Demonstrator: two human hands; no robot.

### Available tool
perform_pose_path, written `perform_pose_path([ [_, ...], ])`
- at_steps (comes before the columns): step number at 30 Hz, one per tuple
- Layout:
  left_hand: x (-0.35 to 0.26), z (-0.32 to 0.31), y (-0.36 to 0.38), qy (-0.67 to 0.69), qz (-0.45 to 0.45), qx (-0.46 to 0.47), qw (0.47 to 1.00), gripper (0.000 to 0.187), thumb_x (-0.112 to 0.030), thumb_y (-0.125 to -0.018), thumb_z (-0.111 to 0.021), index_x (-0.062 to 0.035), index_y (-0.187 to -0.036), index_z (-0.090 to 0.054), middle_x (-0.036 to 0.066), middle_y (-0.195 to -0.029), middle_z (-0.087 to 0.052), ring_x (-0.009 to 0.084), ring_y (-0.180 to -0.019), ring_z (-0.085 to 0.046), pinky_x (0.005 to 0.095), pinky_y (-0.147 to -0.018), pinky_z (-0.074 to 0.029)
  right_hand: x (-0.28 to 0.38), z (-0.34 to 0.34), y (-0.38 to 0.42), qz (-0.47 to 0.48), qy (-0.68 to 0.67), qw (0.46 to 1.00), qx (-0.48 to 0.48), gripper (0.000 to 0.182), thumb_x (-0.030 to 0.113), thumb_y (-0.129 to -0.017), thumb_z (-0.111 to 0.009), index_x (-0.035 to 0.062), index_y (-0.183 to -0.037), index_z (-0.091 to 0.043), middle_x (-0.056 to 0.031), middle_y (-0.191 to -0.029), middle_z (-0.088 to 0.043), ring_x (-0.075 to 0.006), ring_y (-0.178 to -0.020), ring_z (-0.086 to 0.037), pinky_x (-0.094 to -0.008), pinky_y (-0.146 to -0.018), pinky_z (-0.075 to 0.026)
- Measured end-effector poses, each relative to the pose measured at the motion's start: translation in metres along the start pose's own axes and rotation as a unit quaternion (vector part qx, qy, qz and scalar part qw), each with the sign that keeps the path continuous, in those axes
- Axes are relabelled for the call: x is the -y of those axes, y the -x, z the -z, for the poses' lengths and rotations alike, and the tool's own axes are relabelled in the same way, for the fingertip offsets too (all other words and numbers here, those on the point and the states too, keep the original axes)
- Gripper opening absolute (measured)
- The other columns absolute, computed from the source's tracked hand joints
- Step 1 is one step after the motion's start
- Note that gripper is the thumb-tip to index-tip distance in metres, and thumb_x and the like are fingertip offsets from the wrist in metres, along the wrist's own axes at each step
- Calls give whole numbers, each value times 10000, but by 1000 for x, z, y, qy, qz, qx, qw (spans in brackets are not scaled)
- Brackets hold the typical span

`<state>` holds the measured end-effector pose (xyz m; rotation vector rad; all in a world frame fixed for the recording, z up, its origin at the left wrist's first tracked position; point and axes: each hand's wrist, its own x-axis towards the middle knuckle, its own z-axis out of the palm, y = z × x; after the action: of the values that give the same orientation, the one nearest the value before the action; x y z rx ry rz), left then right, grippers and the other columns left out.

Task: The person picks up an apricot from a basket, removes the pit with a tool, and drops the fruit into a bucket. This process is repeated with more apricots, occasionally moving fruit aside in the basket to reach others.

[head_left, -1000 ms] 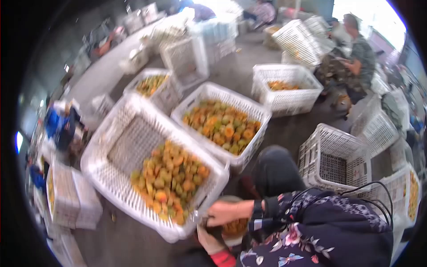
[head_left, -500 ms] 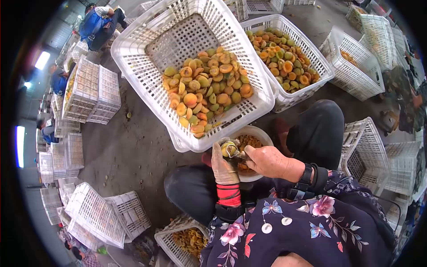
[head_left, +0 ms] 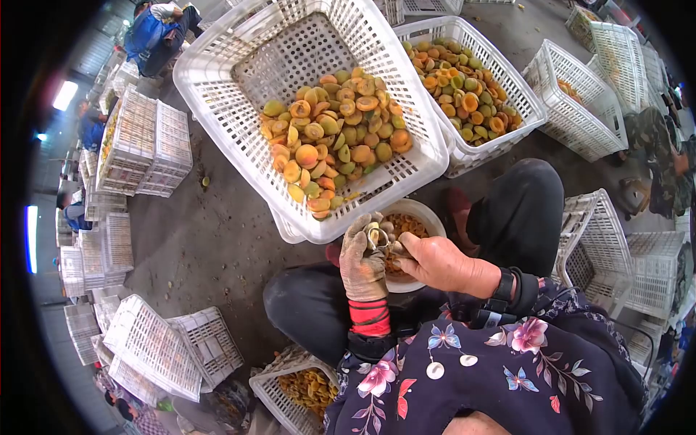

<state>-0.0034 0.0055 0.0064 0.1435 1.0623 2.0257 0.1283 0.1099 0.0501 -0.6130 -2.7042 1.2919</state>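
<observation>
My left hand (head_left: 362, 261), in a soiled glove, is closed around a piece of apricot (head_left: 374, 234) above a white bowl (head_left: 435, 220). My bare right hand (head_left: 448, 265) grips a small tool with a curved metal loop (head_left: 369, 240), its handle mostly hidden by my fingers. The loop lies against the fruit. Orange fruit pieces (head_left: 407, 225) fill part of the bowl between my knees. Just beyond it, a tilted white crate (head_left: 424, 165) holds many apricot halves (head_left: 341, 141).
A second crate of apricot halves (head_left: 464, 90) stands at the back right. By my left leg is a crate of orange pieces (head_left: 304, 391). Stacked crates (head_left: 145, 145) line the left, with a person in blue (head_left: 151, 40) behind. More crates (head_left: 594, 254) stand at the right.
My left hand has turned, its fingers now curled over the fruit. The loop has shifted on the apricot piece, and less of the fruit shows. My right hand has moved slightly.
</observation>
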Motion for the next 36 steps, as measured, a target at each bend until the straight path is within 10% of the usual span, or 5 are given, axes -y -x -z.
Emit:
perform_pose_path([
  [9, 4, 0, -4, 27, 15, -12, 999, 311, -206, -1009, -488, 29, -1210, -521, 206, -1225, -593, 372, -1110, -611, 476, -964, -510, -3, -4, -8, -23, -18, 999, 15, 343, 280, -918, -595, -4, -1063, -469, -259, -750, -634, -463, -744, -626, -532, -655, -485],
  [36, -4, 1, -2, 98, 8, -83, 992, 316, -348, -997, -541, -38, -945, -564, 163, -1046, -644, 286, -882, -655, 440, -792, -568, -8, -47, -2, 13, -133, 991, -8, 334, 210, -909, -640, -4, -1062, -434, -258, -749, -614, -465, -756, -619, -505, -614, -484],
])
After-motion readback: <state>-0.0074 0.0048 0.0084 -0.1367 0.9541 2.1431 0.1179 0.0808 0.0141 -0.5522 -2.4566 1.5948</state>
